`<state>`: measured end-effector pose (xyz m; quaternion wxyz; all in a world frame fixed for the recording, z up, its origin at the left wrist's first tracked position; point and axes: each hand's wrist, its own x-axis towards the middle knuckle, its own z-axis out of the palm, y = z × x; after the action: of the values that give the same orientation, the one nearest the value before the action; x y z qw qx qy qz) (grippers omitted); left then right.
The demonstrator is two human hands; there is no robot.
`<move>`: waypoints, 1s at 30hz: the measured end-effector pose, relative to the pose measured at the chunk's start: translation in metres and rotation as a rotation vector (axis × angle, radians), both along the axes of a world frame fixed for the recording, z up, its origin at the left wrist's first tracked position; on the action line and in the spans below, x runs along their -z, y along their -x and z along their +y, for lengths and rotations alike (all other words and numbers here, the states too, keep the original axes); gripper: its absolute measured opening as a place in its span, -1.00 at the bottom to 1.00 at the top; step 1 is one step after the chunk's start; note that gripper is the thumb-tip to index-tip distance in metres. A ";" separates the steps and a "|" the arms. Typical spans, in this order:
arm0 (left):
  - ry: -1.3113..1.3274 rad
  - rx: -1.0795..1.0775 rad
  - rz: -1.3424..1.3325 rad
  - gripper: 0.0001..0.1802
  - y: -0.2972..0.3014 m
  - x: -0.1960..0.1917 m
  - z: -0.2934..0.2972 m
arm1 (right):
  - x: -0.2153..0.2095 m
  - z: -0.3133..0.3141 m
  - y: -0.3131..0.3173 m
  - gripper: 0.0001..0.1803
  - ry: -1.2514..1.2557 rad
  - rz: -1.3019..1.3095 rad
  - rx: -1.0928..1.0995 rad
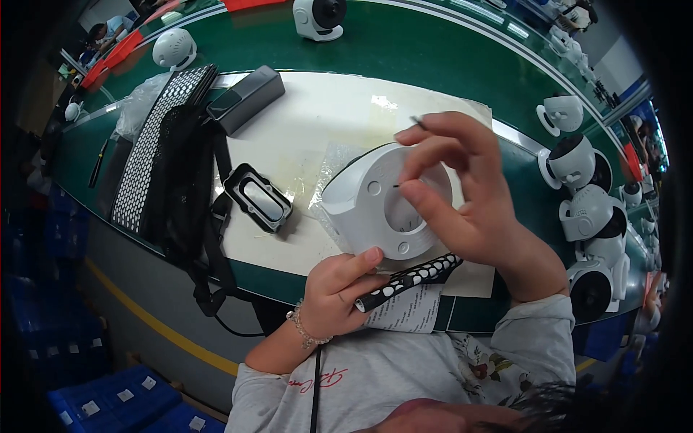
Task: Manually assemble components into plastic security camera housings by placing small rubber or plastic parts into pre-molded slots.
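Observation:
A white rounded camera housing (351, 193) lies tilted on the mat in front of me, its round recessed base facing up. My left hand (339, 289) reaches in from below. One fingertip presses the housing's lower edge, and the other fingers close round a black sheet with white dots (415, 280), curled along the near side. Over the housing's right part hovers my right hand (462, 191), thumb and fingers bent close together. A tiny dark bit shows at the thumb tip, and a dark tip sticks out by the upper finger; I cannot make out either thing.
Left on the mat (303, 94) are a grey box (249, 97) and a black-rimmed oval part (258, 198). Beside them lie a black bag (188, 173), a white-dotted black sheet (148, 148) and a screwdriver (99, 164). Several white cameras (588, 213) crowd the right edge.

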<state>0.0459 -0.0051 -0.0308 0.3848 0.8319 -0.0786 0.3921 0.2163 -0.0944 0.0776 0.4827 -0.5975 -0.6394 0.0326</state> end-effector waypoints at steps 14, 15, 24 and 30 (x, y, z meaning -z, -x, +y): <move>0.041 0.002 -0.039 -0.74 0.001 -0.004 0.003 | -0.012 -0.006 0.026 -0.61 0.076 -0.663 0.189; 0.048 0.012 -0.007 -0.73 0.002 -0.003 0.004 | -0.015 -0.010 0.028 -0.64 0.184 -0.759 0.208; 0.055 -0.007 -0.032 -0.78 -0.001 0.001 0.001 | 0.018 -0.038 0.023 -0.93 0.226 -0.129 0.128; 0.068 -0.006 -0.013 -0.76 -0.001 0.001 0.001 | 0.032 -0.042 0.028 -0.90 0.150 -0.319 0.228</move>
<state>0.0469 -0.0039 -0.0320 0.4112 0.8160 -0.0649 0.4011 0.1878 -0.1366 0.0461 0.3300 -0.6979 -0.6318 -0.0696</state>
